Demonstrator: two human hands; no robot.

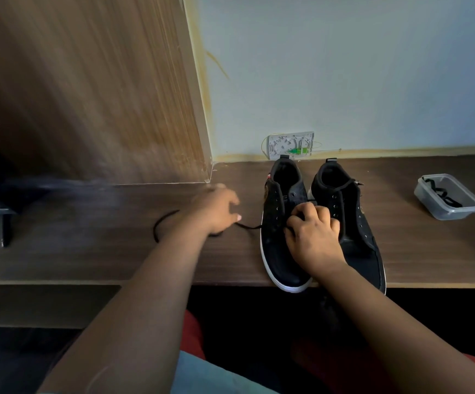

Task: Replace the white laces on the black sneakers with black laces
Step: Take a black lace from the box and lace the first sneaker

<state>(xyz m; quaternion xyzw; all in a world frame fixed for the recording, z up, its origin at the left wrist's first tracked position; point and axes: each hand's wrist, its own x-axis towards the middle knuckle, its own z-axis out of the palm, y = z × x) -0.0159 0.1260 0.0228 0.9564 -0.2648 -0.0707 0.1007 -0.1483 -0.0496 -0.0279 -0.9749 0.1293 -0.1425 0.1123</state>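
Wooden desk (88, 260), dark grain, set against a pale wall (344, 66); a tall wooden panel (88, 81) stands at its left rear.

Two black sneakers, white soles, side by side at the front edge of the desk, toes toward the person, heels near the wall. Left sneaker (280, 245): eyelets visible, no lace seen in the upper ones. Right sneaker (364, 237): eyelets bare where visible.

Right hand (314, 237): resting over the gap between the two sneakers, fingers curled down onto the eyelet area of the left sneaker; what they pinch is hidden.

Left hand (216, 209): blurred, hovering over the desk just left of the sneakers, above a black lace (165, 220). Whether the fingers hold it I cannot tell. The lace loops on the desk and trails toward the left sneaker.

Clear plastic tub (448, 196), far right of the desk, well apart from the sneakers, holding another black lace (441, 193).

White wall box (291, 145) behind the heels.
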